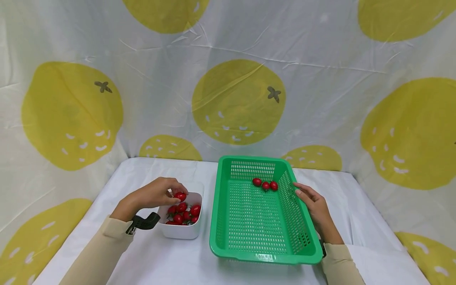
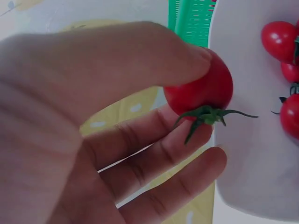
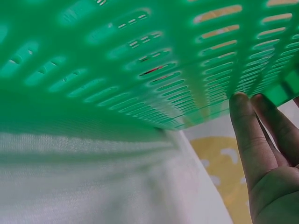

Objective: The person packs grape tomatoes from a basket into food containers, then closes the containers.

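My left hand (image 1: 160, 194) pinches a cherry tomato (image 2: 205, 88) between thumb and fingers, its green stem end facing the wrist camera. It is over a white square container (image 1: 181, 232), where several more cherry tomatoes (image 1: 178, 219) lie. Just right of that stands a green perforated plastic basket (image 1: 267, 258). Three cherry tomatoes (image 1: 265, 185) lie in it, near its back right. At the basket's right side is my right hand (image 1: 317, 208). Its straight fingers (image 3: 250, 135) touch the basket by the rim, as the right wrist view shows.
A white cloth (image 1: 142, 253) covers the table. Behind and at both sides hangs a pale sheet (image 1: 160, 91) printed with big yellow fruits. A black strap (image 1: 142, 222) sits on the left wrist.
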{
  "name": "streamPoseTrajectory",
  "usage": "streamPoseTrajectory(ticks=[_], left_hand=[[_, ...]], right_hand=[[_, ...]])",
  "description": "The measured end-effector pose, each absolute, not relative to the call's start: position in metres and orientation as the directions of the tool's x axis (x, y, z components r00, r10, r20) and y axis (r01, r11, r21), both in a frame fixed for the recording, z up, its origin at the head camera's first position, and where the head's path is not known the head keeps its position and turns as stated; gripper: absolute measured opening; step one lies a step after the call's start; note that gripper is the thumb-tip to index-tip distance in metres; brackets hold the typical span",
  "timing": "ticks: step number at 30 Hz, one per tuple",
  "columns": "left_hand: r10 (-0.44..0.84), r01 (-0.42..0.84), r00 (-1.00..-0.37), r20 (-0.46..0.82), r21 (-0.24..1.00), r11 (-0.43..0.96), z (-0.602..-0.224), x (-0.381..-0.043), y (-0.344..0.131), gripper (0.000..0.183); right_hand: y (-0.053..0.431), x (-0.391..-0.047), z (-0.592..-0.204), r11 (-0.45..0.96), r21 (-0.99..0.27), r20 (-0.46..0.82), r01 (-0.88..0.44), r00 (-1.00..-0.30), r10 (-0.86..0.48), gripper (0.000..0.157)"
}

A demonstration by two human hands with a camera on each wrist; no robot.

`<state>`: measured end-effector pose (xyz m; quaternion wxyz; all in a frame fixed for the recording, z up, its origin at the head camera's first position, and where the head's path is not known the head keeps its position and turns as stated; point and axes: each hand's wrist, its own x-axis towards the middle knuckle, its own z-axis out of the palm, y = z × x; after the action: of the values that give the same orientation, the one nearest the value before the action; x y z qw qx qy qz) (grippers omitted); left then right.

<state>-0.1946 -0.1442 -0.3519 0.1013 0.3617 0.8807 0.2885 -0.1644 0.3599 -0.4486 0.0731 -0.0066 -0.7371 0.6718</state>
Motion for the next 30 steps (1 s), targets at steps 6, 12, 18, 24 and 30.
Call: streamPoseTrajectory(ticks=[6, 12, 18, 24, 30], left_hand=[[0.702, 0.569, -0.712, -0.014, 0.575, 0.588, -0.3574, -0.1891, -0.1473, 0.022], [0.686, 0.560, -0.727, -0.032, 0.551, 0.619, -0.3591, -0.1904, -0.1466, 0.021], [0.672, 0.557, -0.740, -0.026, 0.537, 0.634, -0.3603, -0.1905, -0.1474, 0.020], [0.680, 0.569, -0.733, -0.011, 0.538, 0.622, -0.3615, -0.1907, -0.1477, 0.019], [0.679, 0.573, -0.734, 0.000, 0.535, 0.620, -0.3627, -0.1901, -0.1473, 0.016]], right_hand=[[0.3608, -0.1643, -0.4481, 0.100, -0.992, 0.090, -0.079, -0.990, 0.110, 0.045], [0.3619, -0.1641, -0.4477, 0.081, -0.994, 0.080, -0.072, -0.991, 0.111, 0.045], [0.3614, -0.1647, -0.4482, 0.082, -0.994, 0.081, -0.072, -0.990, 0.113, 0.045], [0.3614, -0.1657, -0.4482, 0.087, -0.993, 0.083, -0.074, -0.991, 0.109, 0.045], [0.3610, -0.1652, -0.4491, 0.098, -0.992, 0.089, -0.078, -0.990, 0.106, 0.045]])
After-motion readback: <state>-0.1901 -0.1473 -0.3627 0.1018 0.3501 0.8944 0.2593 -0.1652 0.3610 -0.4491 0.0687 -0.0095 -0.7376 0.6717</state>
